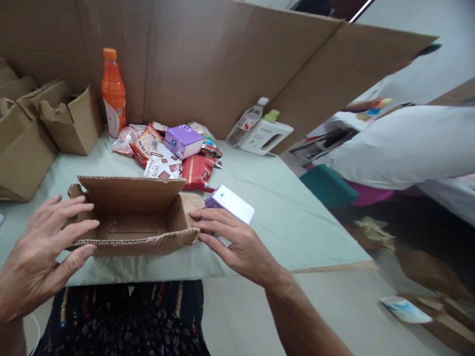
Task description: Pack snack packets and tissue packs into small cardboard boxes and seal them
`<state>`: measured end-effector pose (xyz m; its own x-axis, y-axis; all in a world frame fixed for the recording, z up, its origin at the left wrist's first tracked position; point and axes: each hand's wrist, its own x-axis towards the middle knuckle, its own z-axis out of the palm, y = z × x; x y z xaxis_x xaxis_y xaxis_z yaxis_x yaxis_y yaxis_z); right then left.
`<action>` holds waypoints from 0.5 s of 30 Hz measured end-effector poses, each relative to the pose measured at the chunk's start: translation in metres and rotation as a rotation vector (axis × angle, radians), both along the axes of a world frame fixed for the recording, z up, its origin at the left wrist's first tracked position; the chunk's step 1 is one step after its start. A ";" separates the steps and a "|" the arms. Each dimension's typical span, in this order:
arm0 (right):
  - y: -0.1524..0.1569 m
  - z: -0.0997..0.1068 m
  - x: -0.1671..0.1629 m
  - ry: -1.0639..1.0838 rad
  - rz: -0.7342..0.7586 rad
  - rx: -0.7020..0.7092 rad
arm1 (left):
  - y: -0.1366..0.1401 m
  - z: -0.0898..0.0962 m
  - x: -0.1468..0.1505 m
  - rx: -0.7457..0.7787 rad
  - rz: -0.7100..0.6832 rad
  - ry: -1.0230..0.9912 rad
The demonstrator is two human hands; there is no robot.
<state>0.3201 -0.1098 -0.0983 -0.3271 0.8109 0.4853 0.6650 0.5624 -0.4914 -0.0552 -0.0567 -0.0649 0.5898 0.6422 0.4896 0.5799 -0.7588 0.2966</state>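
Observation:
An open-topped cardboard box [137,242] sits near the front edge of the table, its inside bare and its flaps raised. My left hand [48,247] is at the box's left end, fingers spread and holding nothing. At the opposite end, my right hand [230,242] has its fingers and thumb on the right flap and front corner. Just beyond that hand lies a white and purple tissue pack [233,202]. Behind the box is a heap of snack bags, including a red packet [199,172] and a white and brown one [163,163], with a purple tissue pack [183,140] on top.
An orange bottle [114,94] stands at the back, near several open cardboard boxes [74,123] on the left. A clear bottle [247,123] and a white jug [265,136] lean against the cardboard partition [222,64]. Another person's white-clothed body [401,143] is to the right.

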 end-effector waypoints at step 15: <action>0.018 -0.009 0.077 -0.154 -0.499 -0.161 | -0.008 -0.016 -0.004 -0.148 -0.084 -0.185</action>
